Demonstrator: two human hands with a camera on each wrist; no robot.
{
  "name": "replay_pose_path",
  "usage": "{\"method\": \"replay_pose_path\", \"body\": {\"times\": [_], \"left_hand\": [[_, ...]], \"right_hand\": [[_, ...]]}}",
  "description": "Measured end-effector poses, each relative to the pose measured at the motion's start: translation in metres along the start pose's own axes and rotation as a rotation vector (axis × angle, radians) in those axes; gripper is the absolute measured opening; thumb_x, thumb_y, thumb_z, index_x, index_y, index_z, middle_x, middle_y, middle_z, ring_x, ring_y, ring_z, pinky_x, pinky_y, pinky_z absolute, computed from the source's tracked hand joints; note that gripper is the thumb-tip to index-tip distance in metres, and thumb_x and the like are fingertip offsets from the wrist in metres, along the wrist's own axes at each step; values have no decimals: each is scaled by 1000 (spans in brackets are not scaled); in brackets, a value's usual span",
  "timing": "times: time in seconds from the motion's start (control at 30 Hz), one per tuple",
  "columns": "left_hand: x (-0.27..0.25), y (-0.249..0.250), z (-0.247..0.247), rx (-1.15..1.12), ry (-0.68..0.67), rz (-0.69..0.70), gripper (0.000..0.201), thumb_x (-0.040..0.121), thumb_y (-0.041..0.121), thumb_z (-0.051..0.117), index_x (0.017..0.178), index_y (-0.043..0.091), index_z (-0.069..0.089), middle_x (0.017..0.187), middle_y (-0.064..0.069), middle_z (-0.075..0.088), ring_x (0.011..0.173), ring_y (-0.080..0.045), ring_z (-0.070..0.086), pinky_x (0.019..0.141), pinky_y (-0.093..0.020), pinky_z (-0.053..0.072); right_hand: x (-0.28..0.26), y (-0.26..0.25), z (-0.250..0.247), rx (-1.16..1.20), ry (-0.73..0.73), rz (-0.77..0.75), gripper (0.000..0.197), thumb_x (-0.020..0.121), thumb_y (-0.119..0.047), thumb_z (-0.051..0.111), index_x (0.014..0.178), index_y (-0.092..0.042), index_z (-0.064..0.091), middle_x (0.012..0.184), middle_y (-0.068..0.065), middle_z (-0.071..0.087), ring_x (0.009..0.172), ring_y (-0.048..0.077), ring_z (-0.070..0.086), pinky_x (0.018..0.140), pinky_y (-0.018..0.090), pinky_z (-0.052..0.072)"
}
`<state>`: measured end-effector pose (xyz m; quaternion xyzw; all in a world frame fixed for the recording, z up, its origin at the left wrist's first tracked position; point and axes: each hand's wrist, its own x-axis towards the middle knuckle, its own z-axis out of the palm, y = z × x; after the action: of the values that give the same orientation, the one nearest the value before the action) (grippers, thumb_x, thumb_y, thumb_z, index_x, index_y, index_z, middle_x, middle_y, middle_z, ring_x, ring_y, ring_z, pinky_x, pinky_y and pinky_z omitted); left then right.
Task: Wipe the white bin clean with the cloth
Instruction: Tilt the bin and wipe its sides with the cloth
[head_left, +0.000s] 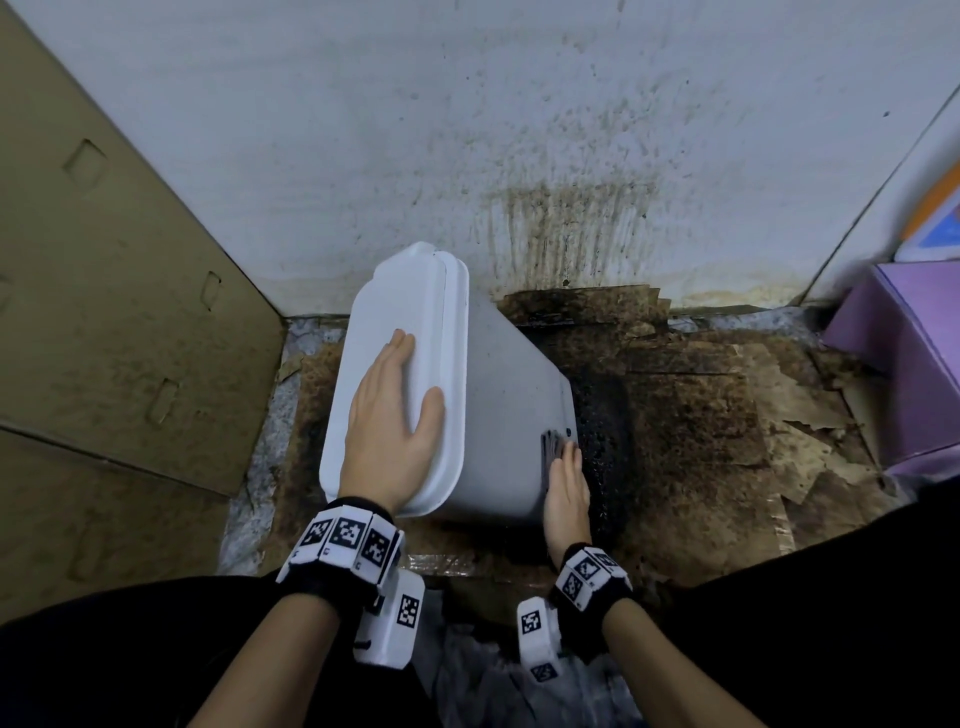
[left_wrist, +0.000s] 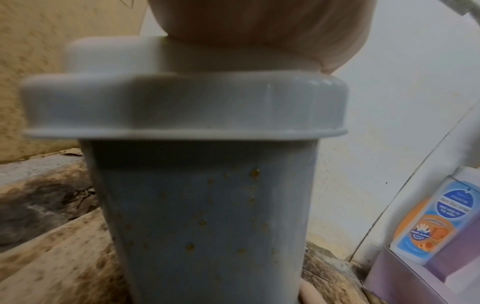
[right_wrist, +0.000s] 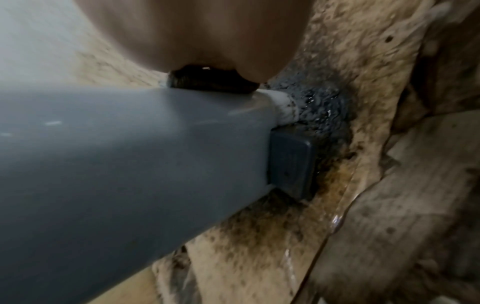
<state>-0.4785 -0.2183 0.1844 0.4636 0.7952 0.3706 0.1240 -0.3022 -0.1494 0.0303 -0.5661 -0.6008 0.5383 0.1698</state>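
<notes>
The white bin (head_left: 498, 384) with its lid (head_left: 410, 332) on leans tilted on the floor by the wall. My left hand (head_left: 389, 415) lies flat on the lid with straight fingers. My right hand (head_left: 566, 483) presses a dark cloth (head_left: 551, 447) flat against the bin's right side near its base; its thumb is hidden. In the left wrist view the bin's wall (left_wrist: 202, 205) carries brown specks below the lid (left_wrist: 182, 107). The right wrist view has the cloth (right_wrist: 210, 80) under my palm, and a dark pedal (right_wrist: 291, 162) at the bin's foot.
A brown cardboard sheet (head_left: 104, 312) leans at the left. The white wall (head_left: 519, 130) behind is splashed with brown stains. Soiled cardboard (head_left: 701, 415) with a wet black patch (head_left: 608, 415) covers the floor. A purple box (head_left: 904, 353) stands at the right.
</notes>
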Motion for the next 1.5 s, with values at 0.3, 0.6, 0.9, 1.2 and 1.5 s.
{"method": "replay_pose_path", "body": {"times": [0.3,0.6,0.9,1.2,1.5], "left_hand": [[0,2,2,28,-8,9,67,97,41,41,158,16,30,166,2,28,152,-12,24,126,-39,20],[-3,-3,-2,1,-2,4,65,97,41,43,157,18,30,165,4,29,152,-12,25,125,-42,22],[-2,0,-1,-3,-8,7,66,96,43,43,157,20,31,165,5,30,151,-11,25,125,-41,22],[-1,-1,2,10,-5,21,69,95,47,39,157,17,31,165,3,28,152,-12,25,125,-40,22],[-1,-10,-3,-7,-22,23,70,96,50,38,159,19,28,167,5,25,153,-8,21,126,-39,19]], "right_hand": [[-63,-82,28,131,39,-382,52,105,-38,17,157,-37,11,163,-24,2,148,-10,-1,119,15,-4],[-29,-16,4,-19,-52,-417,52,109,-32,21,158,-32,4,166,-17,0,151,-2,0,124,25,2],[7,20,0,-73,-12,-1,55,108,-34,13,157,-10,13,166,4,7,154,19,6,118,21,-1],[-58,-73,21,124,41,-309,50,108,-33,19,157,-35,13,161,-24,0,146,-12,-5,116,12,-7],[-30,-101,13,-4,-206,-486,52,110,-35,19,157,-35,-2,165,-18,-12,148,-8,-14,123,25,-7]]}}
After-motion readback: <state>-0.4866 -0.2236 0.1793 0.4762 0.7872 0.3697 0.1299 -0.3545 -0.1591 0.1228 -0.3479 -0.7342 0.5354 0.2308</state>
